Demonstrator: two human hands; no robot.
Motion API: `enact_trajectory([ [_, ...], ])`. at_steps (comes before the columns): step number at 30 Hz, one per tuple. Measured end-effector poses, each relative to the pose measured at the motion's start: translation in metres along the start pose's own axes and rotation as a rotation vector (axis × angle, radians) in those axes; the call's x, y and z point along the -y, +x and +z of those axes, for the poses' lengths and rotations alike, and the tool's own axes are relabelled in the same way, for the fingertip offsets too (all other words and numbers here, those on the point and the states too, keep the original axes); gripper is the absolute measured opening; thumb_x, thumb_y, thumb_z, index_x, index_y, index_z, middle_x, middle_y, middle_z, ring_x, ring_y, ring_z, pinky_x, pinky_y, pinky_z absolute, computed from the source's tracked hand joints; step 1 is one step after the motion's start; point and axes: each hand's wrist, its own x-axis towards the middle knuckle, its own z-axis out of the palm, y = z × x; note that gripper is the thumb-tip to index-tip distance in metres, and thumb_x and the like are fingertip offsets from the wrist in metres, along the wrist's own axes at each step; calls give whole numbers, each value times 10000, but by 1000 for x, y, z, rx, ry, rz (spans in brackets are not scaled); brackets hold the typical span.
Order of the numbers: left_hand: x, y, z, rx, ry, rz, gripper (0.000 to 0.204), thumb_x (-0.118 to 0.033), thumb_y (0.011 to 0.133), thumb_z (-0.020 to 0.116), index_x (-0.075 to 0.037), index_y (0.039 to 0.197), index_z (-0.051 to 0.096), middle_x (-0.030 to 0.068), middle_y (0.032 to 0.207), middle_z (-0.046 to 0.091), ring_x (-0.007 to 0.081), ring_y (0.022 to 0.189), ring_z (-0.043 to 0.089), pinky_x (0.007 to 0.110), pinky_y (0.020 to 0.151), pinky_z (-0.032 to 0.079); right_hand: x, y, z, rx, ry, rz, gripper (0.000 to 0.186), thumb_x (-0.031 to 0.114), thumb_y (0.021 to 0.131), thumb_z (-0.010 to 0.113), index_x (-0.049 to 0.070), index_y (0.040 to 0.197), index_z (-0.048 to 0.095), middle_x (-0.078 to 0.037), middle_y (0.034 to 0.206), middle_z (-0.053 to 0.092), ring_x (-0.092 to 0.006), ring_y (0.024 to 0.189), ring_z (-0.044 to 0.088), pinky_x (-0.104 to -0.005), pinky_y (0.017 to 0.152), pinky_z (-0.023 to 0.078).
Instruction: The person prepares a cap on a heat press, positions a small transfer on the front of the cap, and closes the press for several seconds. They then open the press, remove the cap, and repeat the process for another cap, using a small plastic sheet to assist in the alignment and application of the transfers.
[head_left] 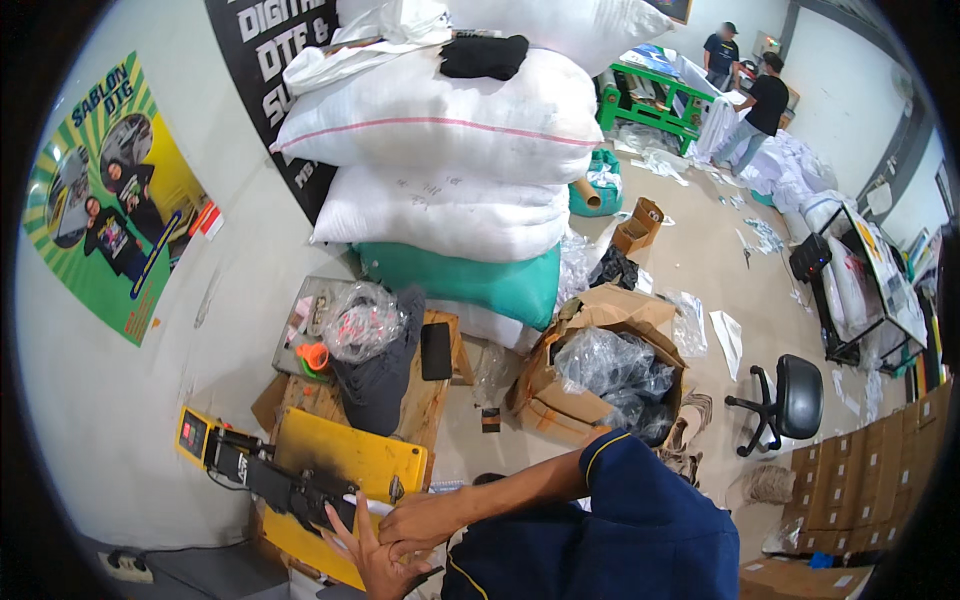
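Observation:
At the lower centre, my left hand (360,550) has its fingers spread beside the black head (305,490) of a yellow press machine (355,450). My right hand (405,525) crosses in from the right, fingers curled down against my left hand and over a small white item (372,506); what exactly it grips is hidden. The press's control box (196,436) faces up at the left. Behind it, on a wooden table (410,395), lie a dark cloth (370,390), a black phone (436,350) and a metal tray (305,310) with bagged items.
Stacked sacks (435,210) rise behind the table. An open carton (555,385) of plastic bags, a wheeled chair (795,395) and piled boxes (850,475) are at the right. Two people (760,110) stand at the back near a green table (650,100).

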Motion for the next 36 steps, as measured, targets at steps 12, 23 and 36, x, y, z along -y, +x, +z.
enact_trajectory([
  [12,7,11,26,-156,-200,-196,987,-758,964,-49,-147,1542,466,86,1676,334,422,1583,26,717,1178,-34,16,6,-2,-437,-20,77,305,334,969,663,39,944,736,-126,839,689,-335,797,658,-442,707,522],
  [23,-5,-24,5,68,-58,-130,1124,-915,852,13,-179,1229,774,108,1679,325,500,1565,-14,748,1125,-166,22,9,8,156,-25,157,308,297,909,676,3,815,681,-187,800,698,-394,780,674,-462,717,517],
  [36,12,-118,-1,-77,-55,-130,1066,-925,849,60,-220,1212,773,83,1668,355,486,1567,13,754,1135,-131,70,28,89,179,-154,164,237,273,876,680,42,890,728,-165,849,711,-373,858,700,-474,760,541],
])
